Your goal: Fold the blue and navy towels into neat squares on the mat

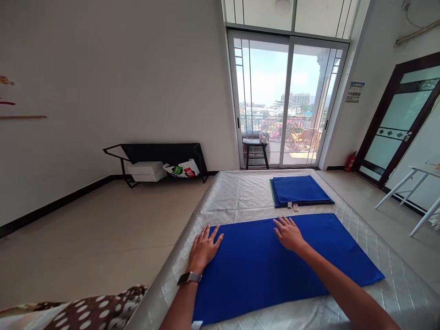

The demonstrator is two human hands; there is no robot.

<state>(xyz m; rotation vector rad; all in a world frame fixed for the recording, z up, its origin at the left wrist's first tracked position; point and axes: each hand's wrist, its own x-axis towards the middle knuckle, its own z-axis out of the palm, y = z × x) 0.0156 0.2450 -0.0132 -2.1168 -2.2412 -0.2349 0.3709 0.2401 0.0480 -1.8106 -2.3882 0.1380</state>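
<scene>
Blue cloth: the smooth, deep-blue rectangular cloth (pixel 254 270) lies spread on the silver-grey, diamond-quilted bed (pixel 223 195), its long sides running across in front of the person; I can't tell from here whether it is one layer or folded.
Left hand: the bare left hand (pixel 205 247), with a dark-faced watch on a grey strap (pixel 189 277) at its wrist, rests palm down over the cloth's left edge near the far corner, fingers apart and clamped on nothing.
Right hand: the bare right hand (pixel 288 234) lies palm down near the middle of the far edge, its fingers slightly spread and likewise gripping nothing.
Smoothing: this looks to me like a flattening step; I'd let the left hand anchor that corner and sweep the right outward with light, even pressure.
Right end: it lies beyond the right hand, partly under the forearm, so I'd work towards it without letting the arm drag the fabric.
White label: the small white fabric label (pixel 197 325) at the near left corner is best kept flat.
Folded stack: the neat pile of folded blue cloths (pixel 300 189) sits just beyond the far edge; keep the fingertips from nudging it.
</scene>
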